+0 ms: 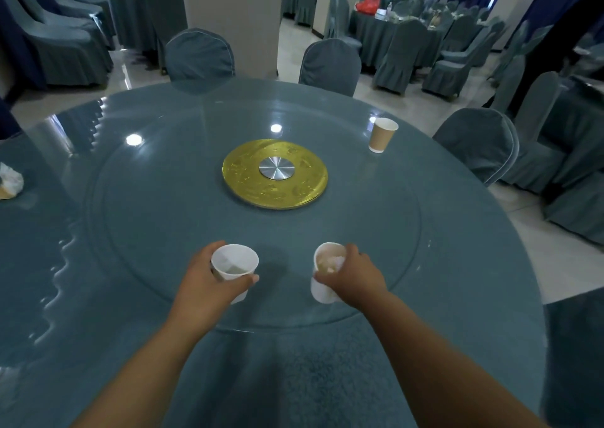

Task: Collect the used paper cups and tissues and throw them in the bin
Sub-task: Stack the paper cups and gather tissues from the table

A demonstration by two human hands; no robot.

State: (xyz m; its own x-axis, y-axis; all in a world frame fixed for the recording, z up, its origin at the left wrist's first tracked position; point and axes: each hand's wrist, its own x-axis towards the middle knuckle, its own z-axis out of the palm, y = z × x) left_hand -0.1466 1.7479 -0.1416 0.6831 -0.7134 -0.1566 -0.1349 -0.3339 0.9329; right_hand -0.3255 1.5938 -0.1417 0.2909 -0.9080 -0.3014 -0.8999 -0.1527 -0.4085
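My left hand (pixel 204 283) grips a white paper cup (pixel 233 265) near the front of the glass turntable; the cup looks empty inside. My right hand (pixel 354 275) holds a second white paper cup (pixel 322 283) with crumpled tissue showing inside it. A brown paper cup (pixel 380 135) stands upright at the far right of the turntable, out of arm's reach. A crumpled white tissue (pixel 11 179) lies with something tan at the table's left edge. No bin is in view.
The round table (pixel 327 378) has a blue cloth and a glass turntable (pixel 147 231) with a gold centre disc (pixel 274 174). Covered chairs (pixel 199 56) ring the far side. A white pillar (pixel 233 19) and other set tables stand behind.
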